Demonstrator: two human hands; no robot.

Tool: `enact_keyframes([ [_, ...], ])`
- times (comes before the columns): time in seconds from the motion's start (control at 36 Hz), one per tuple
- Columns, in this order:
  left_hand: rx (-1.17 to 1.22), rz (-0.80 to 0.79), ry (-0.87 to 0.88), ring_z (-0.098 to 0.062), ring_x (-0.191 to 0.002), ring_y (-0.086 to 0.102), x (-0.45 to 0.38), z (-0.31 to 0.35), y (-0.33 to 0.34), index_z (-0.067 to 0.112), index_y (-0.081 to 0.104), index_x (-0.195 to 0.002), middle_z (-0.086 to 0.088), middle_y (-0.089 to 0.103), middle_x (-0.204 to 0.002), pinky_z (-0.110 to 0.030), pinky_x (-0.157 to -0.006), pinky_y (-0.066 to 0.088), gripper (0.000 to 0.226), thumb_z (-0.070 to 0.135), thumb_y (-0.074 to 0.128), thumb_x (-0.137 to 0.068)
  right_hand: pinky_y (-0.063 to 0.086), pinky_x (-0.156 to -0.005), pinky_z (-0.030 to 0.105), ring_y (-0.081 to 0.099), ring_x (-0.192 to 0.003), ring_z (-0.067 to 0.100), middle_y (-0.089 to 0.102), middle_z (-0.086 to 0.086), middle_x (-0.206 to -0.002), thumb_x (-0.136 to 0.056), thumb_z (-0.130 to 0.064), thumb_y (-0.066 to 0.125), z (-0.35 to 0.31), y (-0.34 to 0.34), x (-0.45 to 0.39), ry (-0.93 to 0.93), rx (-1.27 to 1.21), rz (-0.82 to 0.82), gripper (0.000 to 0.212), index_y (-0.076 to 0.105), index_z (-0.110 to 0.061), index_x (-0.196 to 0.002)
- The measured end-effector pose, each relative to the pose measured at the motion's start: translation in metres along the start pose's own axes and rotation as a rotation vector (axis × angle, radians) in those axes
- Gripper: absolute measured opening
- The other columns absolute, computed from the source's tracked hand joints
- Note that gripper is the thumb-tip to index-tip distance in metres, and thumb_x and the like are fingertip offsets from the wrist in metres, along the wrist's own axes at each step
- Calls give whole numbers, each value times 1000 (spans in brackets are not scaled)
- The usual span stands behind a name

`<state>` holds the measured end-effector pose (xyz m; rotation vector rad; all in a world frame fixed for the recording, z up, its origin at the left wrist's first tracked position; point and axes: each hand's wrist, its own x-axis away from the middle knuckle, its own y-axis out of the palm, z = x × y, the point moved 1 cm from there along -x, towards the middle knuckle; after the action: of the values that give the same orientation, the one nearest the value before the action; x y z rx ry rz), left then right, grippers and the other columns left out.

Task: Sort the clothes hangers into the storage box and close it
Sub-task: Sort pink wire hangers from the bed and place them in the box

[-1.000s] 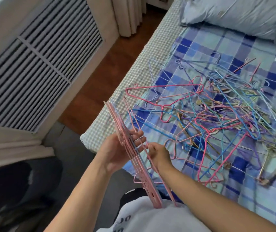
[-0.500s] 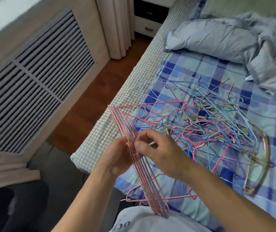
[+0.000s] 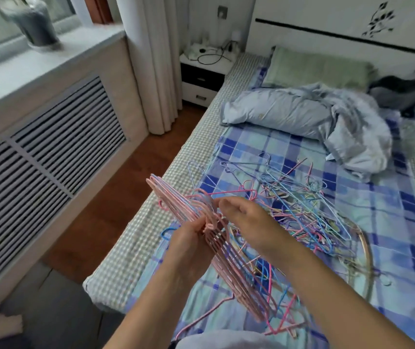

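Left hand: the left hand (image 3: 188, 244) grips the pink hanger bundle (image 3: 216, 238) near its hooks, holding it on a slant above the bed edge, as it did a second ago.
Right hand: the right hand (image 3: 245, 220) has come up from the bundle's lower side to the hooks, fingers curled and pinching there — it looks to be seating the newest pink hanger in line.
Bundle: hooks now gathered together, so the pink set seems nearly squared up and ready to carry as one.
Hanger pile: the tangled hanger pile (image 3: 302, 210) of blue, pink and purple wire lies on the bed (image 3: 390, 222) just beyond the hands — most sorting remains.
Storage box: not in view; nothing is boxed yet, by my reading.
Far end: a crumpled blanket (image 3: 327, 122) lies beyond the pile.
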<state>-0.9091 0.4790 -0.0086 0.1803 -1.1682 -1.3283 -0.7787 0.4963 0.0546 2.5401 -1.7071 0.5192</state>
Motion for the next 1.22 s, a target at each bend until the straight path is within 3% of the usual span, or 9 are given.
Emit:
enact_keyframes([
  [0.14,-144,-19,4,-36,-104,70,4,-5,5,-11,59,-127,-28,69,-109,-59,-111,43,35,4,42,-101,56,-78,44,69,-75,28,74,13,-86,-93,-45,65,-8,3,-6,-9,-64,-105,31,73,-15,-94],
  [0.47,-89,16,-177,-34,-102,70,0,17,-21,-1,61,-123,-22,66,-125,-50,-96,53,29,5,44,-101,48,-90,45,65,-79,16,74,4,-80,-92,-47,52,3,-13,-3,-72,-182,294,34,72,-29,-72],
  [0.58,-57,71,-114,-33,-100,75,0,30,-33,-3,57,-120,-19,73,-118,-49,-91,56,28,0,34,-104,45,-83,61,52,-69,26,60,2,-65,-87,-53,55,-4,-20,2,-84,-127,325,39,63,-19,-70],
  [0.69,-71,58,-53,-33,-107,71,1,39,-27,-3,59,-120,-19,72,-119,-48,-91,56,27,3,38,-104,45,-60,22,45,-58,6,49,-9,-64,-78,-66,67,-7,-5,13,-118,62,196,46,58,-21,-78],
  [0.78,-134,28,-7,-35,-112,65,-1,42,-16,-6,63,-118,-23,67,-127,-49,-102,51,27,8,45,-103,42,-57,8,51,-55,-1,53,-13,-61,-82,-41,80,-10,14,18,-191,59,181,24,64,-23,-85],
  [0.89,-137,14,22,-30,-103,72,-4,41,-6,-4,63,-118,-24,69,-123,-43,-91,58,30,12,42,-106,42,-53,9,58,-55,-1,66,-13,-63,-92,-25,70,-14,23,14,-209,111,325,13,68,-21,-80],
  [1.03,-211,57,-46,-32,-95,69,-5,50,-15,-2,65,-99,-21,72,-104,-45,-86,57,25,8,42,-105,30,-51,31,30,-50,8,35,-8,-52,-97,-26,64,-11,11,6,-201,198,501,40,49,-6,-65],
  [1.11,-238,59,-64,-39,-105,67,-1,60,-26,-5,61,-107,-22,73,-101,-48,-89,56,20,0,43,-100,33,-54,35,33,-58,11,38,11,-60,-96,-31,64,-14,8,0,-181,165,403,42,56,5,-76],
  [1.22,-282,55,-32,-36,-108,69,-3,65,-30,-7,62,-115,-24,71,-117,-48,-91,56,26,1,42,-100,36,-50,26,37,-53,9,44,-3,-55,-89,-38,73,-15,25,4,-199,103,288,37,63,-8,-70],
])
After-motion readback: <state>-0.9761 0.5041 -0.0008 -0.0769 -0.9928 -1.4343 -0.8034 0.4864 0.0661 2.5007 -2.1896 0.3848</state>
